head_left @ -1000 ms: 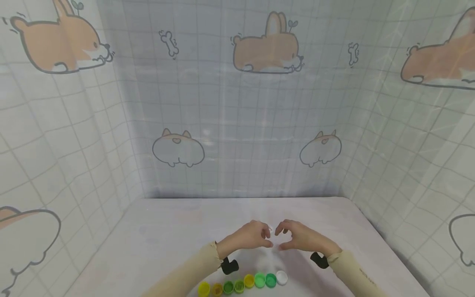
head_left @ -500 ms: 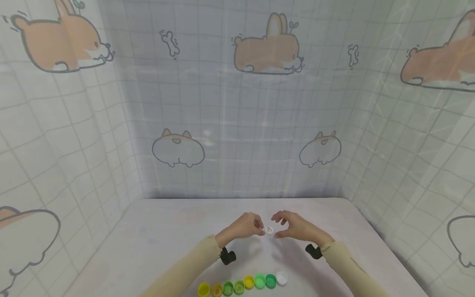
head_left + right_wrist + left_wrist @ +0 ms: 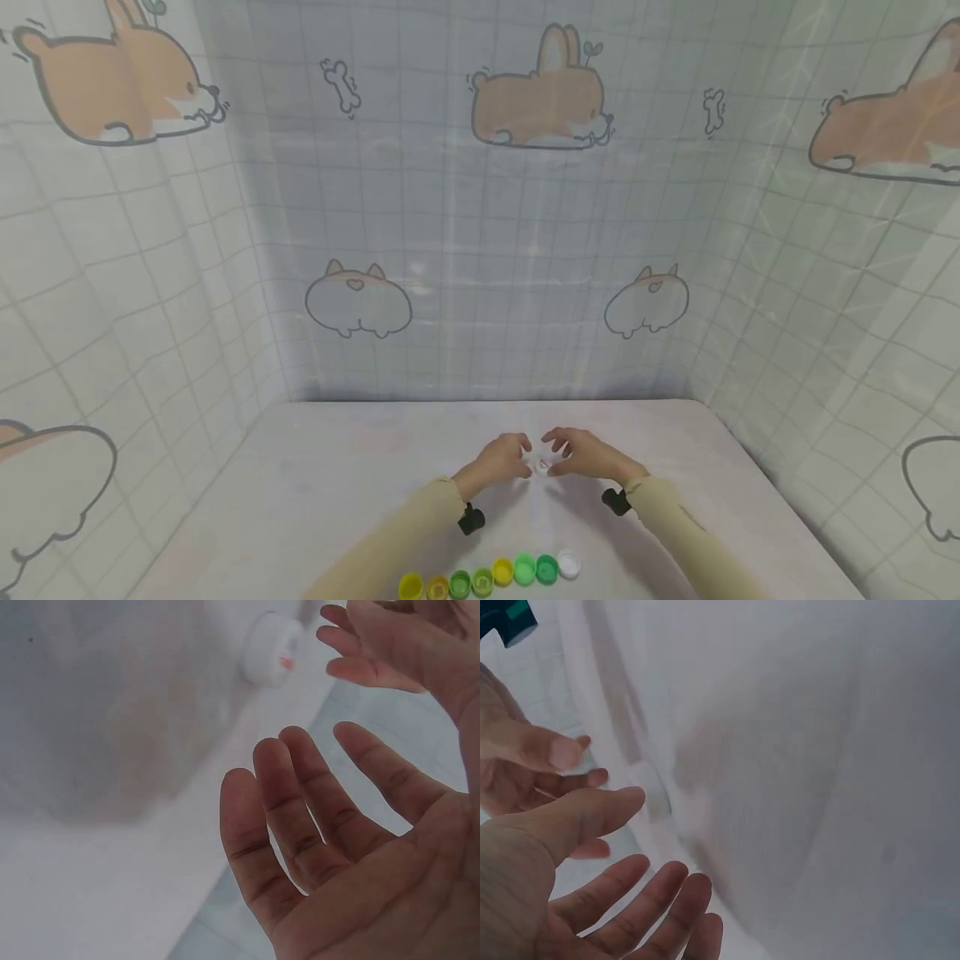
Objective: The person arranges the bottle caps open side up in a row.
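Note:
A small round white tub or cap (image 3: 543,467) with a red mark on top sits on the pale tablecloth, between both hands. In the right wrist view the white piece (image 3: 271,651) shows its short side wall. My left hand (image 3: 504,457) is to its left, fingers loosely bent and apart; in the left wrist view the thumb overlaps the white piece (image 3: 655,793), and contact cannot be told. My right hand (image 3: 588,454) is on the other side, fingers gently curved, thumb close to the white piece. Neither hand grips anything.
Near the front edge runs a row of several small round tubs or caps, from yellow (image 3: 411,587) through green (image 3: 460,583) and teal (image 3: 547,569) to white (image 3: 569,565). A patterned curtain (image 3: 480,217) encloses the table's back and sides.
The white piece, mostly hidden by the left fingers a second ago, now lies visible between the hands. Both hands moved slightly away from the front edge, and the left fingers have spread from it.

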Demonstrator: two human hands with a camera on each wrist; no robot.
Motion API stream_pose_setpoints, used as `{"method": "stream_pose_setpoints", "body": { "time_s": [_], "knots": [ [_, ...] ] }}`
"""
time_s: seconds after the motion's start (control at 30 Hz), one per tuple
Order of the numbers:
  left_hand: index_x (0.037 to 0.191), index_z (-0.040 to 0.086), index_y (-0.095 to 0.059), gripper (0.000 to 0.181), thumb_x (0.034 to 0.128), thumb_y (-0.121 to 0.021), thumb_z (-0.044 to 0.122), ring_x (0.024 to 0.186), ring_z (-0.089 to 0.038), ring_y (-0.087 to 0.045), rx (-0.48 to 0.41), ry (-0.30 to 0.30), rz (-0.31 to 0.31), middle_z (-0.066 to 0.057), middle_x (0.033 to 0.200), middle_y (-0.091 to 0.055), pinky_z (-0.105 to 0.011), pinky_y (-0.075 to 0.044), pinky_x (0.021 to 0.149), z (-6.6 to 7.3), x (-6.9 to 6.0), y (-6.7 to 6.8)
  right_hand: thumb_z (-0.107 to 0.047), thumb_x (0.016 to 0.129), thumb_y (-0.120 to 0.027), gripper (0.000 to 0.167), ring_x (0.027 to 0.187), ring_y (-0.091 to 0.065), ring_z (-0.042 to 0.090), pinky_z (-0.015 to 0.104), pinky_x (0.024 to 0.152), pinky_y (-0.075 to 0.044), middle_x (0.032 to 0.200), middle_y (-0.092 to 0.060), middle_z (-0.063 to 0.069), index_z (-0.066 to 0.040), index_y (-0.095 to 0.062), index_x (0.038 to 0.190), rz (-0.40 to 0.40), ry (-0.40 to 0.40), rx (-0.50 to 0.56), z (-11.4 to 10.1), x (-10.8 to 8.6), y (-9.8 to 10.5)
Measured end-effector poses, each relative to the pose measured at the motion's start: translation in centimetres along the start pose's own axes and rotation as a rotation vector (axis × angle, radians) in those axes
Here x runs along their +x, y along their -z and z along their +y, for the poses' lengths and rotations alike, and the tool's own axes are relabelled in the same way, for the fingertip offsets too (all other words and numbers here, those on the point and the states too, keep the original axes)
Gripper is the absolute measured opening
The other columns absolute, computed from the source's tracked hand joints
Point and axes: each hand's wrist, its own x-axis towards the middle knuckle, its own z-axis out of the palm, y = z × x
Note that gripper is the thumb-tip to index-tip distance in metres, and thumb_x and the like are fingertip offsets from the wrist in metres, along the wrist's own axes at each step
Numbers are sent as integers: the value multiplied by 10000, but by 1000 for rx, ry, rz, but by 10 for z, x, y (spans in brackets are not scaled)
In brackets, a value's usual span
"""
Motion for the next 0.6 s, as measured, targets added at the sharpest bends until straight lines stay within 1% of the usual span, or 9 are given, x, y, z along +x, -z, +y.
{"method": "stream_pose_setpoints", "body": {
  "time_s": [0.07,0.13,0.2,0.27,0.33,0.43,0.5,0.6],
  "knots": [
    [1134,1,-634,396,783,-774,116,718,-115,-551,33,9,-2,-52,878,-646,-260,-461,625,2,2,-4,-221,782,-799,535,918,-593,210,313,747,-499,1050,-639,123,-52,-589,1244,-3,-12,-7,3,3,-4],
    [1151,-4,-635,405,793,-771,127,758,-130,-569,52,16,-3,-62,917,-655,-268,-476,662,3,4,-8,-185,781,-795,483,846,-582,163,279,708,-491,1005,-644,114,-38,-611,1202,-4,-6,-11,5,6,-7],
    [1130,-6,-656,378,799,-769,137,800,-140,-582,77,11,2,-72,950,-663,-273,-488,705,4,6,-12,-148,783,-786,419,785,-563,132,258,674,-479,952,-645,107,-18,-634,1150,-4,1,-7,7,7,-10],
    [1070,-9,-689,321,799,-772,142,809,-138,-580,84,5,12,-83,972,-666,-270,-494,725,4,7,-15,-113,779,-778,357,743,-549,123,251,645,-469,904,-642,99,-6,-655,1096,-1,3,4,8,8,-14],
    [974,-1,-724,235,797,-775,146,771,-123,-581,81,-5,18,-83,960,-685,-256,-501,703,4,8,-18,-91,779,-771,311,723,-542,122,244,627,-462,881,-639,82,-10,-671,1062,-1,-10,18,9,9,-17],
    [888,-1,-737,170,789,-778,130,693,-100,-539,43,-13,30,-82,905,-670,-231,-474,640,2,8,-21,-63,778,-764,265,718,-540,126,241,609,-462,863,-633,52,-28,-687,1029,10,-22,15,10,11,-22],
    [863,5,-738,149,787,-779,128,661,-92,-522,17,-15,38,-78,884,-661,-221,-453,603,2,9,-21,-49,779,-757,247,724,-541,127,237,607,-462,863,-632,33,-41,-694,1018,21,-17,5,11,12,-24],
    [883,7,-739,168,781,-786,132,665,-85,-512,3,-16,53,-78,904,-640,-213,-436,591,1,10,-21,-34,779,-750,223,725,-544,126,235,603,-466,855,-636,22,-48,-700,995,46,4,-13,13,14,-26]
  ]
}}
